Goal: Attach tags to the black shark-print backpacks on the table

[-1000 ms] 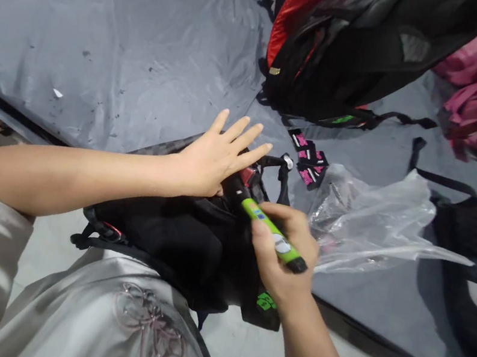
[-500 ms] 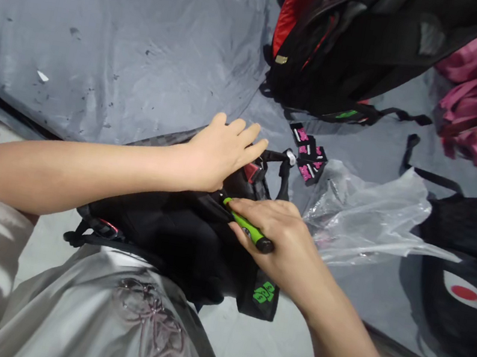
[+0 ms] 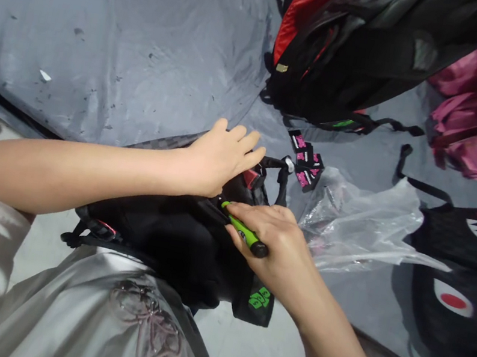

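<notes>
Green, black-ended, pen-shaped tool (image 3: 242,231): grasped in bare right hand (image 3: 277,237), front end at black fabric bag (image 3: 160,232), just beside bare left hand (image 3: 221,157). Change within last second: front end shifts closer to left hand; left fingers, spread earlier, now bend. Left hand rests on bag; fabric pinch: cannot tell. Judgement: tool now engages bag, left hand steadies.

The right fingers (image 3: 253,216) partly hide the green tool (image 3: 240,226), its tip unclear.

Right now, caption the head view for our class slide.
Left hand on a black bag, right hand holding a green tool.
</notes>
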`<action>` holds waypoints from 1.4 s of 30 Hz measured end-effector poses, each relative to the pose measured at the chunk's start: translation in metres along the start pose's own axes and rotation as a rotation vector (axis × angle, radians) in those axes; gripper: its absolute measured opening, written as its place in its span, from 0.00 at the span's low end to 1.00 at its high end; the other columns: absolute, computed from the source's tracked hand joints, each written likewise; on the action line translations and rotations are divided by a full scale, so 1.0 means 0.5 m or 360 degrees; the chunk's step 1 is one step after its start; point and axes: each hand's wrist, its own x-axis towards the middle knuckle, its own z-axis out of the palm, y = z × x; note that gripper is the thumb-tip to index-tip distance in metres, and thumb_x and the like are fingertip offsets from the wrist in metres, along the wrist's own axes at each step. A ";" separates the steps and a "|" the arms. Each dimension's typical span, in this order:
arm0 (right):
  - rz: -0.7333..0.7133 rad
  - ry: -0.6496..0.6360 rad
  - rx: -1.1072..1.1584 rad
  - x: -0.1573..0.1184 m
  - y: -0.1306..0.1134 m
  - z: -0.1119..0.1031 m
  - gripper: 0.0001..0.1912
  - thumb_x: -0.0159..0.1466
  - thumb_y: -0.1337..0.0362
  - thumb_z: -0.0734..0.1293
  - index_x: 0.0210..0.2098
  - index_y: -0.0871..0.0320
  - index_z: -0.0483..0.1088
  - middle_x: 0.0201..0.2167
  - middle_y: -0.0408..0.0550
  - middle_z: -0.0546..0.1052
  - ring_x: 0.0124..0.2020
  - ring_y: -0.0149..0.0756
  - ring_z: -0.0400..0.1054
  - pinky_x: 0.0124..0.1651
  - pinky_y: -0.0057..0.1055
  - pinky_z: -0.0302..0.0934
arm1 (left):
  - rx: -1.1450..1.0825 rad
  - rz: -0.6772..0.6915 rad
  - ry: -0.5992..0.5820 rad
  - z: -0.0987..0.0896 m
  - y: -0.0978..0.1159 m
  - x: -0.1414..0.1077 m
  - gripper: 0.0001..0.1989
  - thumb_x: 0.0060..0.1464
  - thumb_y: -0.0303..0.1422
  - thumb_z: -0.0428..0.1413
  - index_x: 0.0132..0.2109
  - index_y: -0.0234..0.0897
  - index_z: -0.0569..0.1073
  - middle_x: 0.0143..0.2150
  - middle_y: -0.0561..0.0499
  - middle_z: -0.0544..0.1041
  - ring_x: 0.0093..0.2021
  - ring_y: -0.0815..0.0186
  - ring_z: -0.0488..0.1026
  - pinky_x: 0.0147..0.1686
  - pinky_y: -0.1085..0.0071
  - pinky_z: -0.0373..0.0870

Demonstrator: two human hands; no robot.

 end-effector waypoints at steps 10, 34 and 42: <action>0.0043 0.0095 -0.0029 -0.004 -0.001 0.008 0.12 0.61 0.70 0.71 0.45 0.57 0.76 0.39 0.46 0.83 0.37 0.40 0.77 0.43 0.39 0.62 | 0.0021 -0.0002 -0.0049 -0.010 0.005 -0.005 0.49 0.50 0.44 0.62 0.72 0.41 0.47 0.73 0.40 0.49 0.65 0.41 0.55 0.59 0.52 0.55; 0.0018 0.0758 0.0342 0.028 -0.029 0.133 0.10 0.66 0.66 0.68 0.47 0.55 0.75 0.43 0.46 0.82 0.39 0.37 0.76 0.46 0.38 0.62 | 0.0137 -0.0093 -0.0368 -0.050 -0.053 -0.071 0.59 0.48 0.28 0.63 0.73 0.47 0.30 0.75 0.35 0.42 0.59 0.45 0.65 0.47 0.59 0.74; 0.0044 0.0734 0.0368 0.018 -0.027 0.130 0.11 0.66 0.65 0.67 0.48 0.54 0.74 0.42 0.47 0.82 0.39 0.38 0.77 0.47 0.40 0.63 | -0.0011 -0.0071 -0.0522 -0.065 -0.080 -0.068 0.54 0.51 0.24 0.56 0.72 0.56 0.31 0.76 0.44 0.36 0.62 0.50 0.66 0.51 0.62 0.70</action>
